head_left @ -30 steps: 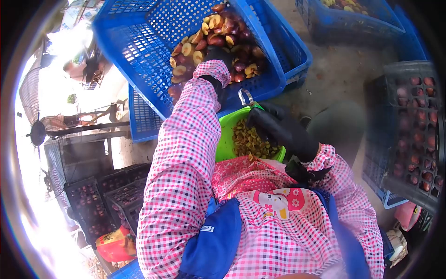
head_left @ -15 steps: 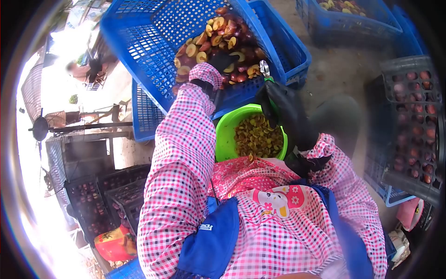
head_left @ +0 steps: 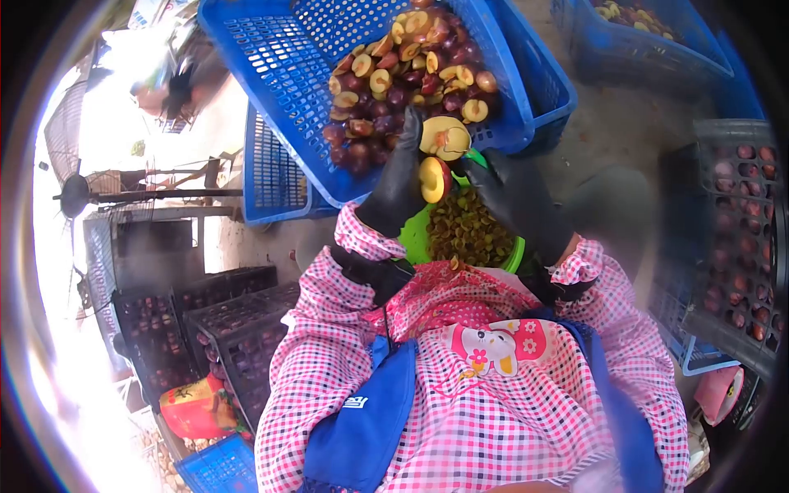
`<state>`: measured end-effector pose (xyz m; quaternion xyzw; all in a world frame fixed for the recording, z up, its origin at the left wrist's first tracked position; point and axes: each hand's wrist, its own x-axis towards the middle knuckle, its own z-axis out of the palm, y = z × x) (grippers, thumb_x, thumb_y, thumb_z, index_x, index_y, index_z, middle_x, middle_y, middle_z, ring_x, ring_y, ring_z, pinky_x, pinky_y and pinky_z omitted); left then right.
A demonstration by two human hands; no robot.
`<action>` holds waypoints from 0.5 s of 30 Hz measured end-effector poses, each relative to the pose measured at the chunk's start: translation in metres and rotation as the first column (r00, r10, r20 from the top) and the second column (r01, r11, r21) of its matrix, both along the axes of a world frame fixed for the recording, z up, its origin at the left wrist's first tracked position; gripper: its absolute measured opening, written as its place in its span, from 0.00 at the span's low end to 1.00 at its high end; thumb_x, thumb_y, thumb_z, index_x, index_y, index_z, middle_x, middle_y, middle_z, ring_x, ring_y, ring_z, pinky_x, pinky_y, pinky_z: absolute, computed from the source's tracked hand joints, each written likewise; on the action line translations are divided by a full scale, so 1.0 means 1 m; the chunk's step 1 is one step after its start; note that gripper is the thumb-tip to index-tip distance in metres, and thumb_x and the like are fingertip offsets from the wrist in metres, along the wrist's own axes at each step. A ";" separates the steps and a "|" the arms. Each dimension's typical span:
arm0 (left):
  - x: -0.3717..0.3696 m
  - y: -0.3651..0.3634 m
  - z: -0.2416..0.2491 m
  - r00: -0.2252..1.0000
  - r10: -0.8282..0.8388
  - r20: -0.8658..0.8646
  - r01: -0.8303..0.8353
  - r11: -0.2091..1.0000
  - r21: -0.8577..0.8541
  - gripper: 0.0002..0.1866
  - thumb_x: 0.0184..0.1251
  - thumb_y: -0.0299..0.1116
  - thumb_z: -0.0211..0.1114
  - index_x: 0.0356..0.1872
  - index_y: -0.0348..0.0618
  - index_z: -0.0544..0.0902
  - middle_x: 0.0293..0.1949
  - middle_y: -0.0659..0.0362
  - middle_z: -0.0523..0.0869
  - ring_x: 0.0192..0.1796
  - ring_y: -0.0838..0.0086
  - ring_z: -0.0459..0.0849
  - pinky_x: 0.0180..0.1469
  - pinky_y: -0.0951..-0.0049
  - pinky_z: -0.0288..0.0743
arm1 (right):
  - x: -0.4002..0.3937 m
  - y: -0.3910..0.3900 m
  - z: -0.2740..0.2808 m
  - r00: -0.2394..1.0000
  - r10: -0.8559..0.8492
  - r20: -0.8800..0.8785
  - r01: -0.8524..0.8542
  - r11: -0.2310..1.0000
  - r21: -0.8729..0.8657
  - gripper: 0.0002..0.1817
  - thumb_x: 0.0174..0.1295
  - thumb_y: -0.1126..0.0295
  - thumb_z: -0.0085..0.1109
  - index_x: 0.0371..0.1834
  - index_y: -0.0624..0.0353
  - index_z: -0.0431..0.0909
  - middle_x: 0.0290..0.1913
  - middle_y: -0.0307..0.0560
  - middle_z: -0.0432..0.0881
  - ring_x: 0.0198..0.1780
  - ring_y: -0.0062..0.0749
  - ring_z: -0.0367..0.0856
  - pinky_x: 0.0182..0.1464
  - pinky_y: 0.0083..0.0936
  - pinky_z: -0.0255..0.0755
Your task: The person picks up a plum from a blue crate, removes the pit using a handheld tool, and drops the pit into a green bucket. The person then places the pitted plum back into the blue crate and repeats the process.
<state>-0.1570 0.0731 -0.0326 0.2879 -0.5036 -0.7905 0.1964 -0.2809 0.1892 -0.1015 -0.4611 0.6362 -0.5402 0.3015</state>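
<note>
Left hand (head_left: 400, 185) in black glove closed around halved plum (head_left: 433, 178), cut face showing. Right hand (head_left: 511, 195) gloved, pinching small metal tool at second half (head_left: 445, 136); keep scoop tight under stone, over green bowl (head_left: 415, 238). Bowl holds pits. Blue crate (head_left: 271, 74) behind holds plum halves. Black crates at right (head_left: 735, 238) hold whole fruit.

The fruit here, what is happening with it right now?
A person in black gloves holds two plum halves above a green bowl of pits. The left hand grips one half; the right hand works a small tool at the other half. Just beyond, a tilted blue crate holds cut plums.
</note>
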 end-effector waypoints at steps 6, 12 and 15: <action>0.006 -0.002 -0.044 0.995 0.097 -0.020 -0.098 0.995 -0.036 0.29 0.75 0.57 0.48 0.47 0.37 0.80 0.42 0.59 0.85 0.42 0.77 0.83 0.49 0.74 0.77 | 0.011 0.002 -0.002 0.996 -0.015 -0.087 0.004 0.992 -0.129 0.17 0.68 0.57 0.56 0.38 0.63 0.77 0.28 0.60 0.80 0.31 0.57 0.80 0.35 0.43 0.69; 0.010 -0.001 -0.043 0.996 0.094 -0.007 -0.094 0.987 -0.130 0.28 0.75 0.57 0.49 0.45 0.37 0.80 0.40 0.60 0.84 0.41 0.80 0.81 0.47 0.76 0.76 | 0.010 0.002 0.003 0.998 0.068 -0.013 -0.068 0.997 -0.038 0.18 0.69 0.56 0.55 0.37 0.64 0.78 0.29 0.62 0.80 0.31 0.58 0.79 0.35 0.42 0.69; 0.013 0.001 -0.033 0.995 0.077 0.057 -0.062 0.969 -0.239 0.28 0.75 0.57 0.50 0.46 0.38 0.80 0.40 0.60 0.84 0.42 0.81 0.81 0.47 0.77 0.75 | 0.008 0.004 0.003 0.985 0.156 0.074 -0.156 0.988 -0.013 0.20 0.70 0.55 0.53 0.37 0.65 0.78 0.26 0.55 0.81 0.29 0.51 0.80 0.35 0.41 0.69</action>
